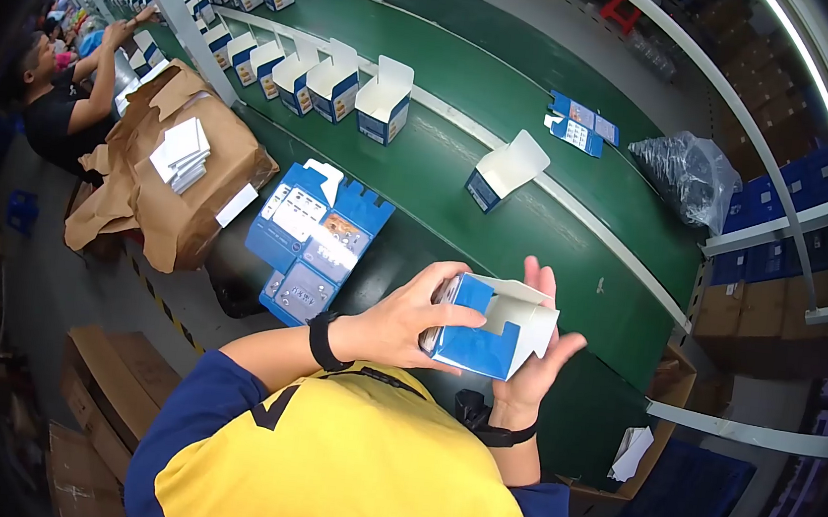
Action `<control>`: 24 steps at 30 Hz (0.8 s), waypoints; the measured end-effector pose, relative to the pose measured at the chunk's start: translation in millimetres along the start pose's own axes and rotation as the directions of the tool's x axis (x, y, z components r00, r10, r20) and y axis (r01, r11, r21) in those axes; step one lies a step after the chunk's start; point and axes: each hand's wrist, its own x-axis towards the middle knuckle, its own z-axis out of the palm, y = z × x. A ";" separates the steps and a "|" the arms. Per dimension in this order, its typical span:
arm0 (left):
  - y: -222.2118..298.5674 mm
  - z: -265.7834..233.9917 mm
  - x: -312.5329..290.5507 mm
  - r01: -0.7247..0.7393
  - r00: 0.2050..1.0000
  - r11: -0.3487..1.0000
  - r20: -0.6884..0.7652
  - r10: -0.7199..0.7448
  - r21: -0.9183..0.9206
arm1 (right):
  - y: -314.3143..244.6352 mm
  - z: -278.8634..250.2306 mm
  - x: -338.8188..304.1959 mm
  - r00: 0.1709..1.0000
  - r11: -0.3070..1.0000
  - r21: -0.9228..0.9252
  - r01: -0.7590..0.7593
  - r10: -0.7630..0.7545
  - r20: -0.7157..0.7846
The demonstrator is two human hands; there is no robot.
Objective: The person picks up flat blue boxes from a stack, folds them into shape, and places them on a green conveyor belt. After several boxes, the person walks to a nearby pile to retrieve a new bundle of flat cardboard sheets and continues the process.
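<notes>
A blue carton (475, 344) with a white inside is held up in front of my chest, its open end and flaps facing right. My left hand (393, 321) is closed around its left side, with the thumb across the blue panel. My right hand (538, 370) has its fingers stretched out beside the carton's white flaps; whether it touches them I cannot tell. Flat blue carton blanks (287, 236) lie in a pile to the left of my left hand. Beyond my hands, one open blue-and-white box (491, 186) stands on the green belt with its lid raised.
Several open boxes (331, 81) stand in a row farther left along the green belt (442, 176). A brown paper-wrapped bundle (209, 209) carries white folded pieces (183, 152). A flat blank (581, 125) and a plastic bag (686, 175) lie at the far right. Another person (75, 101) works at far left.
</notes>
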 end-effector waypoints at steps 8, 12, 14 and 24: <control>-4.2 -4.3 0.4 0.046 0.999 0.997 -0.008 -0.047 -0.067 | -10.6 -24.7 2.8 0.988 0.434 -0.900 0.034 0.119 0.095; 2.7 -8.5 1.9 0.152 0.986 0.959 -0.031 -0.164 -0.237 | -16.1 -26.0 14.3 0.739 0.109 -0.757 0.644 0.164 0.653; 4.3 -11.0 2.0 0.186 0.978 0.941 -0.033 -0.204 -0.283 | -12.5 -20.3 10.5 0.861 0.132 -0.878 0.460 0.176 0.477; 2.9 -22.1 2.4 -0.051 0.997 0.990 0.072 0.041 0.132 | 1.9 -15.3 17.0 0.924 0.118 -0.970 0.213 0.298 0.239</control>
